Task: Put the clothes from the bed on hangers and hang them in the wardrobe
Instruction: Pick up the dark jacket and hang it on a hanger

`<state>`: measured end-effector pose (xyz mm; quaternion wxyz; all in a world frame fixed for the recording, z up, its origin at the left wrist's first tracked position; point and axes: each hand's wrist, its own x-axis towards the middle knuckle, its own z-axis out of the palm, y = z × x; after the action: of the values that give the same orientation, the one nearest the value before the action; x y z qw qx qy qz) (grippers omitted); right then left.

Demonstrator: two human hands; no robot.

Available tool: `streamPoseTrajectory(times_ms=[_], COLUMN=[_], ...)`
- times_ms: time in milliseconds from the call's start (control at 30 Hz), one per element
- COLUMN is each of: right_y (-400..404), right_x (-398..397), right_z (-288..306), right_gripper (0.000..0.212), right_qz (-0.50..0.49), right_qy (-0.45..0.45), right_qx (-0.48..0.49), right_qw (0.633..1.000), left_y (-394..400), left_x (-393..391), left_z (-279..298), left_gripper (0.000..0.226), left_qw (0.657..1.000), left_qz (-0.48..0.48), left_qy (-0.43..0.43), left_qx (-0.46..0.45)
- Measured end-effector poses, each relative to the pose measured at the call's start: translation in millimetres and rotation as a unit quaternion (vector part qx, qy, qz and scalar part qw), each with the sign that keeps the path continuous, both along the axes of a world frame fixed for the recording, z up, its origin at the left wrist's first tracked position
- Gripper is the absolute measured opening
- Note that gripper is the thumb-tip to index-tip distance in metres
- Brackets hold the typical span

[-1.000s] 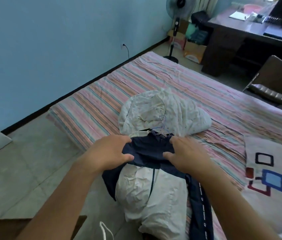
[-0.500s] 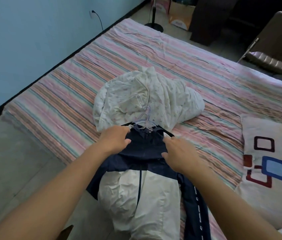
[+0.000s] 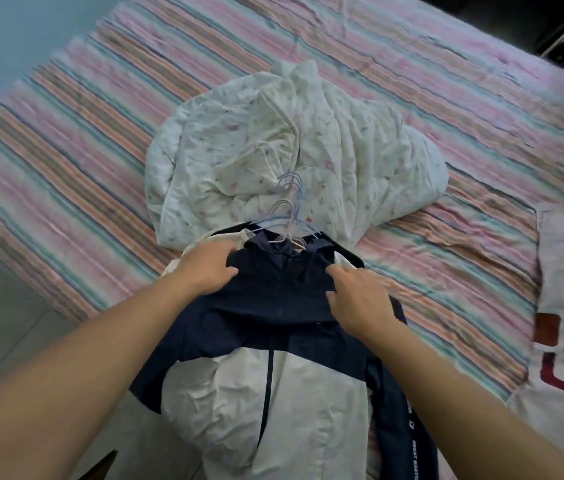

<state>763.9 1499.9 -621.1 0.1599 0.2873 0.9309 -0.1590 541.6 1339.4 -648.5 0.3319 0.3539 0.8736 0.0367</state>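
Navy-white jacket (image 3: 273,358) gripped at shoulders by left hand (image 3: 204,268) and right hand (image 3: 360,299); hangers (image 3: 287,216) apparently not yet inserted; white garment (image 3: 291,157) left on bed (image 3: 83,140); wardrobe unseen.

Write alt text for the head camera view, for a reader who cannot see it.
Two bare hands, left hand and right hand, grip the shoulders of a navy and white jacket at the edge of a striped bed. Wire hangers lie at its collar, against a crumpled white floral garment.
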Motion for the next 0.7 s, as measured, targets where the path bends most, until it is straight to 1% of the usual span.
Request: streamPoseTrajectory(times_ms=[67,133,200,267,333,400,467,567,700], right_y=[6.0,9.4,13.5,19.3,25.5,30.0,32.5,32.1,25.5], right_x=[-4.4,-6.5,-9.8,-15.5,-23.7,-30.9,-35.8,-37.4,-34.1], right_z=[-25.5,-48.8,-68.5,-83.9,-95.8,-104.5,-110.3,-114.5,-110.8], right_gripper=[0.032,0.038,0.046,0.048,0.044,0.028,0.011,0.013,0.014], right_qz=[-0.027,-0.043,-0.051,-0.055,-0.053,-0.062,-0.077,-0.083,-0.128], right_qy=[0.004,0.003,0.007,0.012,-0.010,-0.024,-0.020,-0.019,-0.017], right_qx=[-0.032,-0.052,-0.051,-0.042,-0.046,-0.065,-0.064,-0.054,-0.137], right_qw=[0.999,0.998,0.997,0.998,0.997,0.996,0.995,0.995,0.982], left_y=[2.0,4.8,7.3,8.6,8.8,10.1,11.3,13.0,8.7], left_x=[-4.6,-8.0,-10.9,-12.8,-14.3,-14.5,-13.7,-10.7,-6.0], left_z=[-23.1,-42.3,-58.5,-72.2,-83.9,-93.1,-99.2,-101.1,-91.2], left_gripper=[0.042,0.051,0.058,0.060,0.057,0.054,0.047,0.037,0.015], left_qw=[1.000,1.000,1.000,1.000,0.998,0.997,0.998,0.999,0.998], left_qz=[-0.007,-0.001,0.004,0.011,0.028,0.042,0.045,0.039,0.054], left_qy=[-0.001,-0.002,-0.010,-0.021,-0.041,-0.056,-0.039,-0.005,0.001], left_qx=[-0.009,-0.006,-0.006,-0.016,-0.027,-0.030,-0.025,-0.021,-0.017])
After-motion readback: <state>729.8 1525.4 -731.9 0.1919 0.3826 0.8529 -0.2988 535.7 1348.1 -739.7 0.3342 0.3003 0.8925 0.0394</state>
